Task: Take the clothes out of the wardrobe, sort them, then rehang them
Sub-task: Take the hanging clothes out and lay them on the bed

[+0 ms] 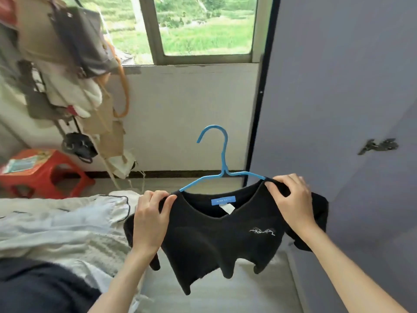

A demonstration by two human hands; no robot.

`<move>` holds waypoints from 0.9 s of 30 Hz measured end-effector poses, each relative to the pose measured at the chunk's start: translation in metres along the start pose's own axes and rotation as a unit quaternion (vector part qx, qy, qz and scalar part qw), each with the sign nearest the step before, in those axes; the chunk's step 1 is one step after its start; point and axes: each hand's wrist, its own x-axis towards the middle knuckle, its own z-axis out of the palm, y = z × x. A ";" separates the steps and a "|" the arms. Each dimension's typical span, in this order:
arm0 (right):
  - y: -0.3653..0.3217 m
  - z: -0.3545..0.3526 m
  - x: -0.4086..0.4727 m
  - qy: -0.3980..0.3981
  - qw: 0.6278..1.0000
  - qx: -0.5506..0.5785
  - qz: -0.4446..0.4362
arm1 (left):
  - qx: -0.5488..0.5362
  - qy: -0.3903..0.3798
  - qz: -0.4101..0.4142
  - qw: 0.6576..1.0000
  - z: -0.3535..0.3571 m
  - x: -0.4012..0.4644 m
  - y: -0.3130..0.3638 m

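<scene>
Dark fabric (33, 288) bunched nearest the lens at lower left, beside pale rumpled bedding (67, 227) with a light-blue garment (74, 213) laid across it. Held up over the bed: black knit top (216, 236), soft and matte, scalloped along the hem, small white motif on the chest, blue neck label showing. Gripped at both shoulders: left hand (151, 220) curled round the left shoulder seam, right hand (291, 199) pinching the right one, fingers folded over the cloth. Threaded through the neckline, thin blue hanger (223, 168), smooth and probably plastic, hook standing upright, pointing away from the wearer, open end curving left. Long axis of the hanger running left to right between the hands, right end tilted slightly higher and farther off. Both hands level with the garment's shoulders and apparently settling the shoulders on the hanger's arms; neither hand nearer the hook by much, so a release by one hand judged necessary before any rehanging. Beyond, at right, flat lavender wardrobe door (338, 98) with dark metal latch (378, 146). At left, red plastic stool (42, 172) and a blurred cluster of hanging bags (67, 55). Farthest off, window (203, 26) over green fields.
</scene>
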 end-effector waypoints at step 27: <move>-0.382 0.236 -0.072 -0.277 0.794 0.368 -0.398 | 0.310 0.444 -0.319 0.778 -0.304 -0.182 -0.072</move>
